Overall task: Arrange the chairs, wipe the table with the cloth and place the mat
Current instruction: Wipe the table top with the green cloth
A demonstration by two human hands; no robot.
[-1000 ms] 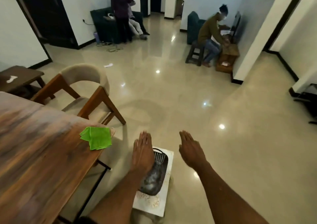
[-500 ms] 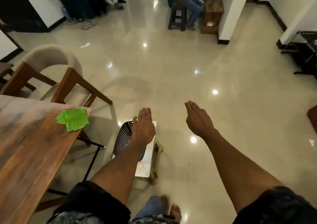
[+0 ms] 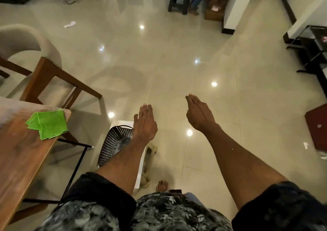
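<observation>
Both hands reach forward over the floor with fingers straight and together, holding nothing. The left hand hangs above a dark slotted basket, which sits on a small white stool just beside the table's corner; whether the hand touches the basket cannot be told. The right hand is extended over bare tile, well apart from any object.

Compared with a second ago, the view has tipped downward: the people at the far end of the room have slid almost out of the top edge, while the person's patterned shirt and a bare foot have come into sight. The hands keep the same flat, empty pose.

The green cloth lies folded at the corner of the wooden table, untouched. The chair stands behind that corner, angled away from it.

By this evidence the task is barely begun: chair unarranged, cloth not yet taken up, and no mat in view.
</observation>
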